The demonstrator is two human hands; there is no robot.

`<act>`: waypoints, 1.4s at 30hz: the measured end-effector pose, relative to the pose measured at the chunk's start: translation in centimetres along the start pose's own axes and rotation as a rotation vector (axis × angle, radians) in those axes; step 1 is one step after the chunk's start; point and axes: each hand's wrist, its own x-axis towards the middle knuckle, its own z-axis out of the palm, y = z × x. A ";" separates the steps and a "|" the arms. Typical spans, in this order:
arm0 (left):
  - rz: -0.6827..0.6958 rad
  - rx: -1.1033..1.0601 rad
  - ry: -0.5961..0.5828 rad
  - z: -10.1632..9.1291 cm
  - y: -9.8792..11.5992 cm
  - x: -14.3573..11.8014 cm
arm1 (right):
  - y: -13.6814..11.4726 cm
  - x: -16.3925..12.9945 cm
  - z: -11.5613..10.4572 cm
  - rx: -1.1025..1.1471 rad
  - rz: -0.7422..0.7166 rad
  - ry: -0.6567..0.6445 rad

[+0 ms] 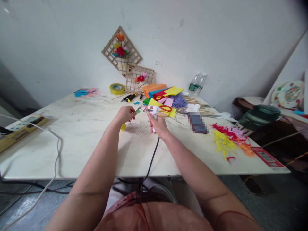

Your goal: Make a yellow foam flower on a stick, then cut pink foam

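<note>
My right hand [157, 124] grips a white glue gun [154, 112] whose black cord [151, 158] hangs down over the table's front edge. The gun's tip points left toward a small pink flower piece [144, 108] on a thin stick, which my left hand [126, 114] pinches between its fingers. A small yellow scrap [123, 127] lies on the white table [79, 134] just below my left hand. Both hands are held a little above the table, close together near its middle.
Red-handled scissors [164, 110], coloured felt sheets [163, 93], purple yarn and wooden sticks lie behind the hands. Felt scraps [227, 139] litter the right side. A power strip [20, 128] with cables sits at the left edge. Tape roll [117, 88], lattice flower decorations and bottles stand by the wall.
</note>
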 end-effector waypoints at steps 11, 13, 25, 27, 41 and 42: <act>0.002 -0.024 0.016 0.1 -0.3 0.2 | -0.1 -0.2 0.0 -0.019 -0.040 -0.009; -0.001 -0.029 0.022 0.1 -0.2 0.2 | -0.2 -0.3 0.0 -0.024 -0.037 -0.009; 0.003 -0.082 0.041 0.1 -0.6 0.4 | -0.3 -0.3 0.0 0.024 -0.021 0.014; -0.003 -0.100 0.045 0.1 -0.6 0.4 | -0.3 -0.3 0.1 0.030 -0.017 0.013; -0.052 -0.159 0.031 0.0 -0.2 0.3 | -0.3 -0.3 0.1 0.034 -0.020 0.008; -0.056 -0.157 0.032 0.0 -0.1 0.3 | -0.2 -0.3 0.1 0.033 -0.022 0.009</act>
